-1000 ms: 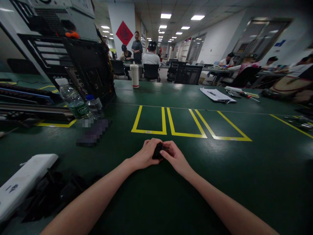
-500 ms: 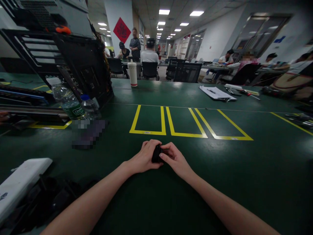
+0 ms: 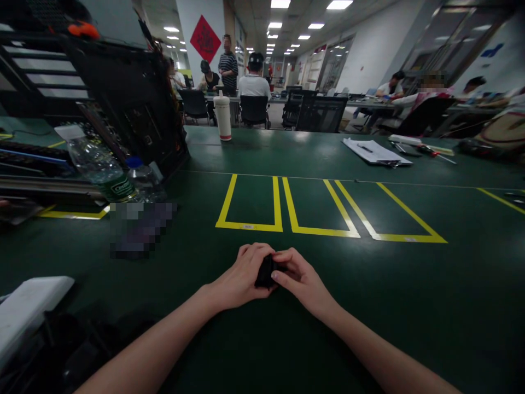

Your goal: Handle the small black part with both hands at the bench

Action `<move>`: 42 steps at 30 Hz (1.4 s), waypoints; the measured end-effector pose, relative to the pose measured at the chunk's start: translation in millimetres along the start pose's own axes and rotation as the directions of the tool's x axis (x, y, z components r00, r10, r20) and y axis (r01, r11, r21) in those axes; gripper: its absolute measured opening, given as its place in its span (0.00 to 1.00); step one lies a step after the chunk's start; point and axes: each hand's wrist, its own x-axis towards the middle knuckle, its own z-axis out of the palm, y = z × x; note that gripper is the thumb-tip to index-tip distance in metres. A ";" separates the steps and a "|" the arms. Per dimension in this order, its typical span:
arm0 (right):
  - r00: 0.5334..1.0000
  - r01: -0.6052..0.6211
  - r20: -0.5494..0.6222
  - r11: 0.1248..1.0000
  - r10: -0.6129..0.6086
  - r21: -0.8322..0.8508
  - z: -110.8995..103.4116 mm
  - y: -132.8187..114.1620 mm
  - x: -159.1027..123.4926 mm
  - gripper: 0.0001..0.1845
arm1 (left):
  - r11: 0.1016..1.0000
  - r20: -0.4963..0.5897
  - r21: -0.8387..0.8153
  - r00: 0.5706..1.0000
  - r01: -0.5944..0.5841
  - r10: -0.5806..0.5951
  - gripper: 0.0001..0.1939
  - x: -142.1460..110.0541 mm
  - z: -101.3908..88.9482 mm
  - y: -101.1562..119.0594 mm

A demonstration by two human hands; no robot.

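Note:
A small black object sits between my two hands, low over the green table; its kind does not show. My left hand is wrapped round its left side, fingers over the top and thumb below. From the right, my right hand pinches the same object with thumb and fingertips. Much of it is hidden by the fingers. Just beyond the hands, yellow tape marks out three frames on the tabletop.
At left stand a black computer case, a large plastic bottle and a smaller blue-capped bottle. A white box-like thing lies near left. Farther off are a white cup and a clipboard. Several people sit beyond.
The view has tilted slightly, so the hands appear a little lower and the tape frames larger. Both hands keep their hold on the black object.

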 end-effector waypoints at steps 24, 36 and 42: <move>0.999 -0.046 -0.003 0.997 0.046 -0.055 -1.0 2.5 3.2 0.11 | 1.000 0.015 -0.019 1.000 0.007 -0.007 0.30 1.4 -2.3 -2.2; 0.996 -0.058 -0.068 0.991 0.050 -0.117 2.5 2.0 2.6 0.12 | 1.000 0.003 0.002 1.000 0.026 -0.026 0.29 0.0 -3.8 0.1; 0.998 -0.051 0.017 0.990 0.054 -0.131 0.0 1.7 -0.1 0.13 | 0.999 0.017 -0.002 0.999 0.042 -0.042 0.30 -1.6 -4.3 -0.5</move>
